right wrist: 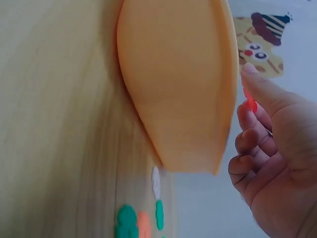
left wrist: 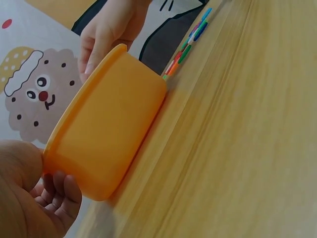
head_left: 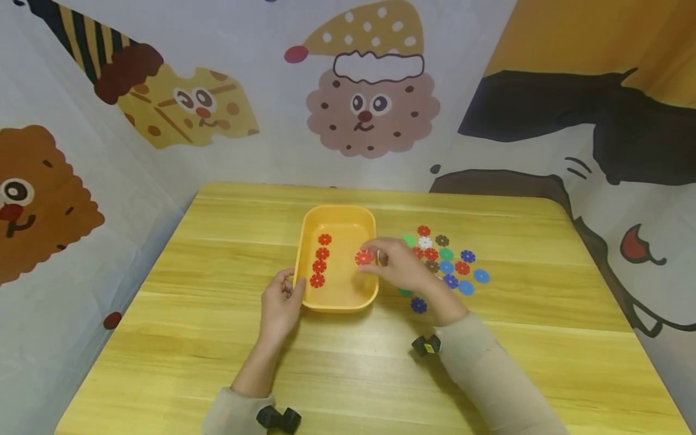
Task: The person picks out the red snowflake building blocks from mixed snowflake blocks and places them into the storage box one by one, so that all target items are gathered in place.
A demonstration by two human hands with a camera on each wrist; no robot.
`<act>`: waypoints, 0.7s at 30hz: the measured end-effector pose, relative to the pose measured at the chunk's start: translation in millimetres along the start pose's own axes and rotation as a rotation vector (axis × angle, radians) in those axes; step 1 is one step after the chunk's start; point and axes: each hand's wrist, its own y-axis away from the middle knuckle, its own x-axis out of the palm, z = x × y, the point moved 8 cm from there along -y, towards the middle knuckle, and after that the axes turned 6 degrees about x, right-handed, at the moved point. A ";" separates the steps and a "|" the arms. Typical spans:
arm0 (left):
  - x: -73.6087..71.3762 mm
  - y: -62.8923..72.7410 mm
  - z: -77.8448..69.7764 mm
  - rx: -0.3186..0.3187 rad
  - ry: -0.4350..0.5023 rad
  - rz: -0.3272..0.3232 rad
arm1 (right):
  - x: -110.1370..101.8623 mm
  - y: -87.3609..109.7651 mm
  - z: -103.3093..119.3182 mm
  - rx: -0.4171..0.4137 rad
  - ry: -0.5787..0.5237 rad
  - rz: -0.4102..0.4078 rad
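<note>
Now the right hand (head_left: 402,264) pinches 1 flat, notched red disc (head_left: 362,258).

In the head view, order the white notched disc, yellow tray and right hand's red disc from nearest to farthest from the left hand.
1. Yellow tray: left side touches the left hand.
2. Red disc pinched by the right hand, at tray's right side.
3. White notched disc: right of the tray.

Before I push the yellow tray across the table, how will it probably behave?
The yellow tray may be light but stiff: its thin rim shows no bend where the left hand grips it. Tipping seems unlikely on that broad base. The flat red discs inside look loose, so they may slide.
</note>
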 end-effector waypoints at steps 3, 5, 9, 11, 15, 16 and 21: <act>0.0 0.1 0.4 -0.002 0.015 -0.003 | 8.3 -3.7 8.2 -0.039 -0.006 0.020; -0.2 0.1 0.6 -0.002 0.020 -0.010 | 13.1 -5.4 12.8 -0.064 -0.006 0.031; -0.4 0.1 0.6 -0.002 0.016 -0.022 | 18.9 -7.6 20.0 -0.086 0.011 0.038; -0.4 0.4 0.3 -0.006 0.015 -0.025 | 21.1 -9.0 22.1 -0.094 0.020 0.038; -0.1 0.5 0.1 -0.012 0.017 -0.023 | 26.4 -12.7 26.7 -0.109 0.030 0.042; -0.1 0.5 0.1 -0.013 0.018 -0.022 | 28.4 -13.9 27.9 -0.112 0.026 0.045; 0.1 0.1 -0.6 0.000 0.016 -0.018 | 42.5 -21.0 34.9 -0.128 0.017 0.088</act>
